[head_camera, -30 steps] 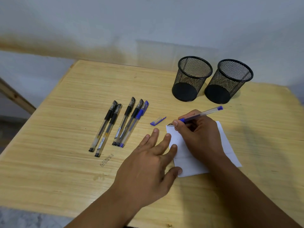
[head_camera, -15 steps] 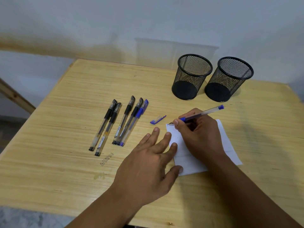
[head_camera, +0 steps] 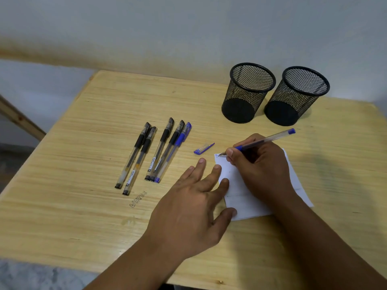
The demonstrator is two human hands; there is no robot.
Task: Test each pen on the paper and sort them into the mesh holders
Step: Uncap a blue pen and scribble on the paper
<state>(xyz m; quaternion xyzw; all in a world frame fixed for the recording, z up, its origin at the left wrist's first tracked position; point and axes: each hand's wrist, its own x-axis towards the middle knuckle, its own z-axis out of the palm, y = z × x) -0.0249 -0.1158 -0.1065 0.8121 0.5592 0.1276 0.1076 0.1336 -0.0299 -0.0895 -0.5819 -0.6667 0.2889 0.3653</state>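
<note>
**The blue pen now marks the corner of the paper**

In my right hand (head_camera: pixel 259 164) I pinch the uncapped blue pen (head_camera: pixel 265 141) between thumb and fingers. Half a second ago its tip was only at the far left corner of the paper (head_camera: pixel 232 181); now a small blue mark is there under the tip. My judgement is that this pen writes, so it is nearly ready to go into a holder.

My left hand (head_camera: pixel 188 208) has not moved: it lies flat with straight fingers, the fingertips pressing the left edge of the paper, gripping nothing.

Left of the paper, just beside its far corner, lies the blue cap (head_camera: pixel 203 149). Further left are five capped pens (head_camera: pixel 159 151) in a row, four black and one blue, not tested yet. Behind the paper stand the two mesh holders (head_camera: pixel 274 95), side by side, both with nothing inside. Nothing stands between the paper and them. The cap must probably go back on first.
</note>
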